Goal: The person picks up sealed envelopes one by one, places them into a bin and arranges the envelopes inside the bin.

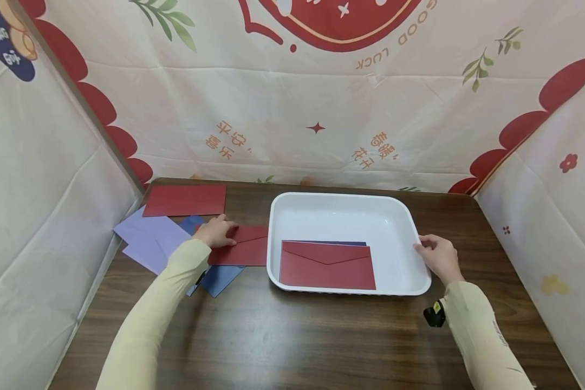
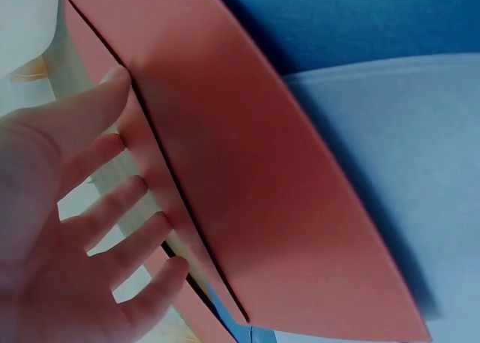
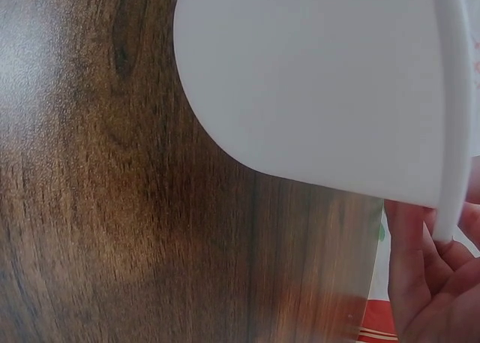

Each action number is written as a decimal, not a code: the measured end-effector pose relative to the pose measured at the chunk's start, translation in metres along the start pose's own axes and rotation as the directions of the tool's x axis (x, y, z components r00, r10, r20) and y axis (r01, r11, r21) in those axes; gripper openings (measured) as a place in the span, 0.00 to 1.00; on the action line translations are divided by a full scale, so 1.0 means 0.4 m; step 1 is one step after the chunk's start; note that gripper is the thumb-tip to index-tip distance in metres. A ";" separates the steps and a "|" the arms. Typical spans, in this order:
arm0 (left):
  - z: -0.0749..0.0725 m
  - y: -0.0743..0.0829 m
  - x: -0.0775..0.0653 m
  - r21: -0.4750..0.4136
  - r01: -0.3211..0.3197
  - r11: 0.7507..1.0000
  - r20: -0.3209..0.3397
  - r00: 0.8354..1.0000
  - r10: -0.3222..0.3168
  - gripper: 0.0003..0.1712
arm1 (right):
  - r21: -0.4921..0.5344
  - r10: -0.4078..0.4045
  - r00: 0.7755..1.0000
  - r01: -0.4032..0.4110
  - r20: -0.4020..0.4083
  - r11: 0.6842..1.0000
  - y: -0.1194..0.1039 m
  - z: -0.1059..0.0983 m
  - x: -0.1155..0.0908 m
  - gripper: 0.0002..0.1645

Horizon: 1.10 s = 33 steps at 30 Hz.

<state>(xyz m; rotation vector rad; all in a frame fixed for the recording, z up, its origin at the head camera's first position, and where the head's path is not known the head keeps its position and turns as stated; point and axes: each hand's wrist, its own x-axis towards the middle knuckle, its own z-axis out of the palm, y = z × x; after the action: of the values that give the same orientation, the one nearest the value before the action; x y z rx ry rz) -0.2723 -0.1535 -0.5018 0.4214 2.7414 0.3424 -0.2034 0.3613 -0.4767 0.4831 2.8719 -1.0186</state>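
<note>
On the left, my left hand [image 1: 217, 231] touches a red envelope [image 1: 246, 252] lying over blue envelopes [image 1: 223, 278]. In the left wrist view its thumb rests at the flap line of the red envelope [image 2: 225, 140], and the other fingers, spread apart, reach its far edge. My right hand [image 1: 439, 257] grips the right rim of a white tray [image 1: 395, 233]. The right wrist view shows fingers curled at the rim of the tray [image 3: 322, 95]. Inside the tray lies another red envelope [image 1: 326, 273], with a dark blue edge showing behind it.
Purple envelopes [image 1: 151, 238] spread out at the left, below a separate red envelope [image 1: 185, 200] near the back edge. Everything stands on a dark wooden table [image 1: 283, 341]. Printed cloth walls [image 1: 292, 108] enclose its back and sides.
</note>
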 end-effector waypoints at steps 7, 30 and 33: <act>0.010 -0.001 0.011 0.008 -0.004 1.000 -0.068 0.998 0.004 0.30 | 0.003 0.006 1.000 -0.006 0.011 1.000 0.003 -0.002 0.001 0.25; -0.020 0.011 0.042 -0.049 0.012 0.999 -0.008 1.000 -0.013 0.26 | 0.003 0.013 1.000 -0.014 0.014 1.000 0.004 0.000 -0.001 0.26; -0.020 0.009 0.054 -0.062 0.005 0.998 0.016 1.000 -0.004 0.26 | 0.000 0.016 1.000 -0.016 0.011 1.000 0.003 0.000 0.000 0.26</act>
<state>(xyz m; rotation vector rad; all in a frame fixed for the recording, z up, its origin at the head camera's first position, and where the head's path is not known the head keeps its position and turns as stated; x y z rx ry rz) -0.2937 -0.1446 -0.4998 0.3990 2.7081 0.4206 -0.2032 0.3621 -0.4775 0.4988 2.8536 -1.0164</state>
